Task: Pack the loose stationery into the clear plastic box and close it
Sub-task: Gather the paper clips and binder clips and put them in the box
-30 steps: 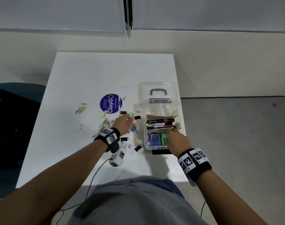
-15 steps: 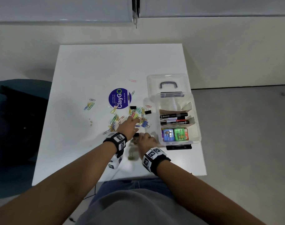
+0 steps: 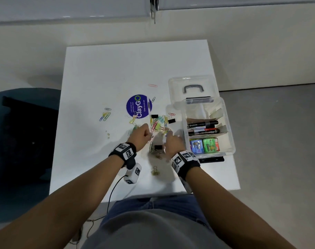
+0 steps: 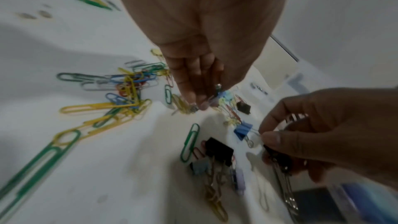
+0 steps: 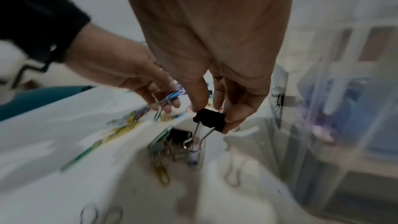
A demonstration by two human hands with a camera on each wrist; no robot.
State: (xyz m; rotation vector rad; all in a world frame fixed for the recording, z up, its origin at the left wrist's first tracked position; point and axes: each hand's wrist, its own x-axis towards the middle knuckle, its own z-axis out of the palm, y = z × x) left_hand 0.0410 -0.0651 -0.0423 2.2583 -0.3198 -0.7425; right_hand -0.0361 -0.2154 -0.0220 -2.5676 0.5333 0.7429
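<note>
The clear plastic box (image 3: 231, 141) stands open at the table's right edge, its lid (image 3: 192, 81) laid back. Inside are markers (image 3: 203, 125) and small coloured packs (image 3: 205, 145). Loose paper clips (image 3: 159, 125) (image 4: 125, 84) lie left of it. My right hand (image 3: 172, 142) (image 5: 212, 115) pinches a black binder clip (image 5: 210, 119) (image 4: 277, 156) just above the table. My left hand (image 3: 143, 134) (image 4: 198, 98) points down over the pile and pinches small clips at its fingertips. Another black binder clip (image 3: 158, 147) (image 4: 219, 151) lies between the hands, a blue one (image 4: 243, 130) by the right thumb.
A round purple sticker (image 3: 139, 106) is on the table beyond the pile, with two more black binder clips (image 3: 171, 120) near it. Gold clips (image 3: 154, 171) lie close to the front edge. A dark chair (image 3: 27, 132) stands left of the table.
My right hand left the box's front compartment, came left to the clip pile and took hold of a black binder clip. My left hand stayed over the pile.
</note>
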